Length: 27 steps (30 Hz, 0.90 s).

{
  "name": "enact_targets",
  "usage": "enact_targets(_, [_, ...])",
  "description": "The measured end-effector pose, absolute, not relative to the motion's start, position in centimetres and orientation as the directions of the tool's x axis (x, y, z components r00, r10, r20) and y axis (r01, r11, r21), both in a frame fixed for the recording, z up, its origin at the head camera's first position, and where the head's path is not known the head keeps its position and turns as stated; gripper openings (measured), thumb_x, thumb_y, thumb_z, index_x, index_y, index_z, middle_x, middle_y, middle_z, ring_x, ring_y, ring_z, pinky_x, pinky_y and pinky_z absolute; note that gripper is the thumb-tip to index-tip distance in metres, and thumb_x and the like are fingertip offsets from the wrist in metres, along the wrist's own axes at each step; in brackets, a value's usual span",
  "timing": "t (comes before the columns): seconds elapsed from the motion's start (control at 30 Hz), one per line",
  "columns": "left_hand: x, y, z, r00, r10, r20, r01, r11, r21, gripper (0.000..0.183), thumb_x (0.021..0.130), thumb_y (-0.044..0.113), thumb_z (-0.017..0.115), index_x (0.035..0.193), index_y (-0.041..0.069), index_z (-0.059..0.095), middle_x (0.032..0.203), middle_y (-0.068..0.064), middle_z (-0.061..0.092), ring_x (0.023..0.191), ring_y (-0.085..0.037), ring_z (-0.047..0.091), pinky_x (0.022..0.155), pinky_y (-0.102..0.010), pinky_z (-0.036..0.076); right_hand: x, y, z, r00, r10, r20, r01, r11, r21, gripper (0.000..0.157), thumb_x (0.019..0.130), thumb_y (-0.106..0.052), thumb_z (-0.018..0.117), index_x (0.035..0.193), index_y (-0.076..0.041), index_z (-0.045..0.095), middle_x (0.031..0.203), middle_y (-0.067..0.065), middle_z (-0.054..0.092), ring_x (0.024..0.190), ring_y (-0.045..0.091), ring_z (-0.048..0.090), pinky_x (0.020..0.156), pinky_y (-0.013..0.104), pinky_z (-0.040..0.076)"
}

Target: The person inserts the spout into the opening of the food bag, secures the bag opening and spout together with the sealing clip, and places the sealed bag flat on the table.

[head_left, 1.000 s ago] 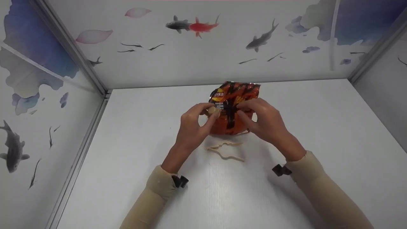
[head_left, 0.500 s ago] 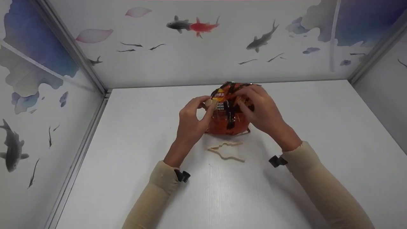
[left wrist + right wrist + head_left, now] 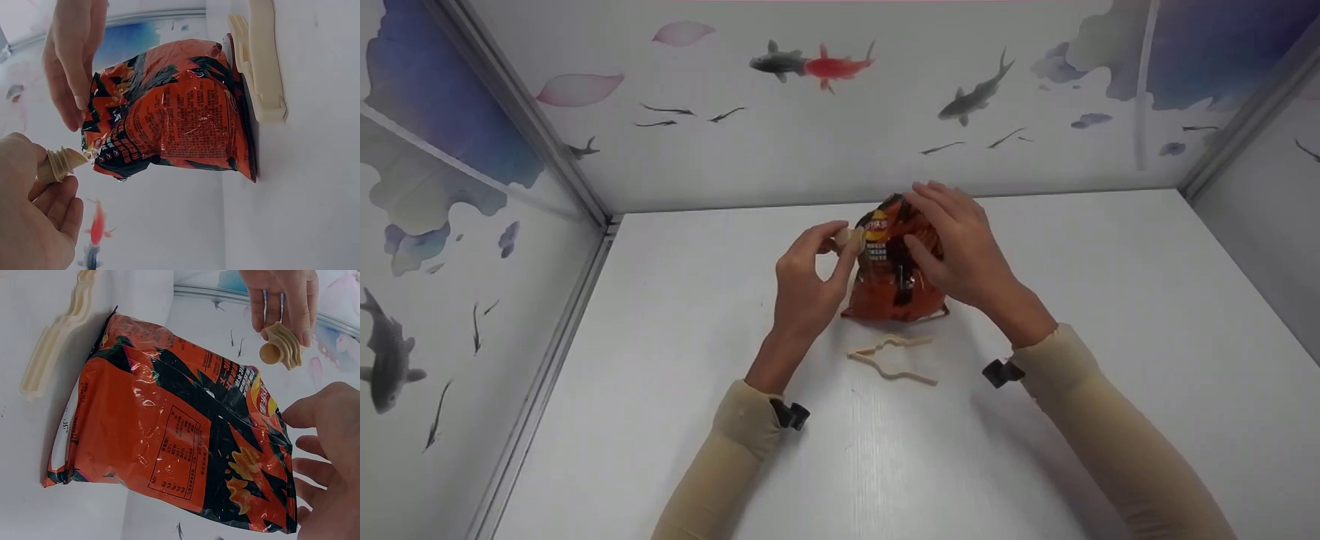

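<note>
Near the back of the table, an orange and black chip bag (image 3: 894, 296) stands upright. My left hand (image 3: 804, 281) pinches a small beige ribbed spout (image 3: 59, 164) between thumb and fingers, beside the upper left of the bag. The spout's narrow end points at the bag's top corner in the left wrist view; a round face shows in the right wrist view. At the bag's upper right is my right hand (image 3: 971, 247), its fingers extended and loosely spread along the top edge. In front of the bag lies a beige bag clip (image 3: 889, 370), its two arms spread in a V.
The white table (image 3: 660, 420) meets a back wall (image 3: 697, 165) printed with fish, just behind the bag. A metal frame post (image 3: 574, 180) marks the left corner. Each sleeve has a small black wrist camera, one on the right cuff (image 3: 1003, 373).
My right hand has moved up and left along the bag to its top, fingers spreading out. My left hand has risen slightly with the spout. The clip lies where it was.
</note>
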<state>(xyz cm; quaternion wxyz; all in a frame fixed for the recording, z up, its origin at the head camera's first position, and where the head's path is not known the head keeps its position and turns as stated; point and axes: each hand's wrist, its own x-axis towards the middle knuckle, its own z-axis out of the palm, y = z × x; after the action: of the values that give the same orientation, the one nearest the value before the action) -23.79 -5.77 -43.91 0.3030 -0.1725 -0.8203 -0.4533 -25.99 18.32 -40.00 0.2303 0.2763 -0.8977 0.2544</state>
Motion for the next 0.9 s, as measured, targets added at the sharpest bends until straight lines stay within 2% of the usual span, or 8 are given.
enact_targets(0.17, [-23.5,-5.8,-43.6,-0.743,0.002,0.669,0.574,0.516,0.636,0.033,0.108,0.032,0.069,0.134,0.01,0.071,0.118,-0.002,0.077,0.106,-0.009,0.071,0.098,-0.025,0.06,-25.6,18.1,-39.9,-0.733,-0.367,0.572,-0.608,0.732,-0.309,0.048,0.106,-0.023,0.071,0.152,-0.012,0.06,0.151,0.011,0.063,0.146,0.033,0.053,0.133,0.062,0.024])
enact_targets(0.33, [-23.6,-5.9,-43.6,-0.735,-0.005,0.678,0.586,0.499,0.638,0.032,0.108,0.029,0.07,0.133,0.009,0.072,0.114,-0.002,0.077,0.104,-0.01,0.072,0.096,-0.026,0.061,-25.2,17.9,-39.6,-0.708,-0.356,0.61,-0.622,0.724,-0.298,0.042,0.106,-0.019,0.07,0.146,-0.011,0.064,0.138,0.013,0.068,0.135,0.034,0.058,0.13,0.064,0.028])
enact_targets(0.57, [-23.7,-5.7,-43.9,-0.751,-0.004,0.661,0.575,0.489,0.656,0.033,0.108,0.029,0.07,0.134,0.009,0.071,0.12,-0.003,0.077,0.106,-0.01,0.071,0.094,-0.026,0.061,-24.6,17.6,-39.2,-0.704,-0.353,0.616,-0.627,0.716,-0.306,0.038,0.106,-0.016,0.07,0.143,-0.011,0.066,0.123,0.012,0.069,0.12,0.031,0.063,0.111,0.058,0.044])
enact_targets(0.73, [-23.8,-5.5,-44.0,-0.774,0.013,0.633,0.563,0.473,0.678,0.033,0.108,0.028,0.07,0.135,0.008,0.07,0.123,-0.004,0.076,0.108,-0.012,0.071,0.093,-0.033,0.063,-24.3,17.6,-39.0,-0.713,-0.352,0.607,-0.617,0.726,-0.303,0.037,0.106,-0.016,0.07,0.143,-0.013,0.066,0.12,0.011,0.068,0.115,0.029,0.064,0.103,0.053,0.045])
enact_targets(0.9, [-23.9,-5.4,-44.2,-0.808,0.015,0.589,0.532,0.447,0.719,0.033,0.109,0.027,0.069,0.137,0.011,0.069,0.125,-0.003,0.076,0.109,-0.012,0.071,0.093,-0.033,0.062,-24.2,17.7,-39.1,-0.714,-0.353,0.604,-0.616,0.728,-0.303,0.037,0.105,-0.014,0.071,0.142,-0.013,0.067,0.116,0.01,0.068,0.112,0.028,0.063,0.097,0.05,0.044])
